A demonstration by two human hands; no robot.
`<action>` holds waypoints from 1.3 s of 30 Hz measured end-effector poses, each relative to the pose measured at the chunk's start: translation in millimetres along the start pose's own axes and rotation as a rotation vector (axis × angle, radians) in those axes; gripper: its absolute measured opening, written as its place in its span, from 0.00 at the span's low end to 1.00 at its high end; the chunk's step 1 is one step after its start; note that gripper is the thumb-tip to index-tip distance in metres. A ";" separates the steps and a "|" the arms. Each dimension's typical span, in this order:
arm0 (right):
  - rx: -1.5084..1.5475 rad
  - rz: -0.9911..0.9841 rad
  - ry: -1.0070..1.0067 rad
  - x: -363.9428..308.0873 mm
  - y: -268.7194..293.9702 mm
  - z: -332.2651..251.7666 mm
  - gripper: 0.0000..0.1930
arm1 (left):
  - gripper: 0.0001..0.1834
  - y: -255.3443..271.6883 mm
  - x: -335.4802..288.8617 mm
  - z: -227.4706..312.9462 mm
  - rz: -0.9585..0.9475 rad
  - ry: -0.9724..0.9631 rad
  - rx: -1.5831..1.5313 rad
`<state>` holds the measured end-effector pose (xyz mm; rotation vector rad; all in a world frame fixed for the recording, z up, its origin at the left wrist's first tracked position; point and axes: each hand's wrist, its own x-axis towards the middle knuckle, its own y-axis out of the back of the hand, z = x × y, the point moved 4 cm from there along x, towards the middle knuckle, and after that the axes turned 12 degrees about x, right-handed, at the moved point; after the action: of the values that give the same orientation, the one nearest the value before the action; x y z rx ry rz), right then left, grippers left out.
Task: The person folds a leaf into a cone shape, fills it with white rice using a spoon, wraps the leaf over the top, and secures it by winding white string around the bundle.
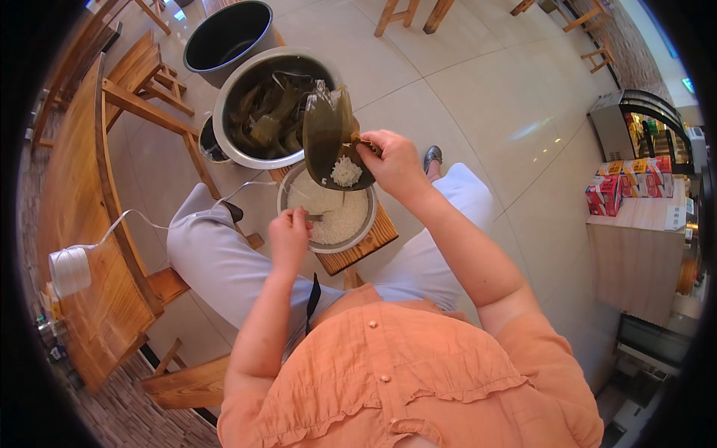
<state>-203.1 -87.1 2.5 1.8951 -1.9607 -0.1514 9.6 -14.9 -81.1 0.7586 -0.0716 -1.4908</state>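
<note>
Right hand (393,160) grips a folded green leaf (331,134) shaped into a cone, some white rice (346,172) inside, held over the rice bowl (360,228). Left hand (290,235) closed on a spoon (315,217) dipping into the bowl. Bowl sits on a small wooden stool (360,254). Basin (231,142) of soaked leaves just behind. String spool (69,270) on desk (82,224) at left.

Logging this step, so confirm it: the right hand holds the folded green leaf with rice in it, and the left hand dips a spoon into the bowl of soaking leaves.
One slip. In the head view the left hand holds the spoon in the bowl of white rice, not the bowl of soaking leaves. The right hand does hold the folded green leaf with rice.
</note>
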 end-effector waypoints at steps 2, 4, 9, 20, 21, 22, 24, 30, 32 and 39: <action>0.030 -0.005 -0.027 0.3 -0.7 1.2 0.08 | 0.14 5.2 7.9 -8.1 -0.004 0.056 -0.082; 0.035 -0.010 -0.038 0.1 -1.4 2.4 0.08 | 0.15 12.1 12.1 -13.6 -0.006 0.110 -0.160; 0.044 -0.012 -0.054 -0.7 -2.6 4.8 0.08 | 0.15 28.6 10.6 -13.8 -0.048 0.220 -0.331; -0.102 -0.060 -0.058 -3.2 -5.9 16.6 0.09 | 0.15 76.0 -11.0 42.0 -0.021 0.133 -0.367; -0.106 -0.071 -0.054 -3.5 -7.4 17.6 0.09 | 0.15 82.3 -13.3 47.3 -0.008 0.114 -0.398; -0.106 -0.065 -0.048 -3.8 -8.1 18.3 0.09 | 0.15 87.7 -15.2 53.6 0.004 0.095 -0.429; -0.109 -0.087 -0.066 -5.0 -10.7 20.5 0.09 | 0.16 94.9 -17.1 68.3 0.007 0.053 -0.459; -0.062 -0.073 -0.064 -6.4 -14.5 22.0 0.08 | 0.10 71.4 -28.7 103.3 0.077 -0.353 -0.276; -0.040 -0.066 -0.062 -6.2 -15.9 18.1 0.08 | 0.08 59.5 -34.6 109.2 0.208 -0.720 0.137; 0.027 -0.018 -0.114 -8.9 -10.1 26.8 0.09 | 0.09 60.3 -69.9 101.7 0.350 -1.129 0.491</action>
<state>-203.4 -84.5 -27.3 1.9612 -2.0294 -0.2441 3.5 0.8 55.2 0.1656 -1.3832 -1.3984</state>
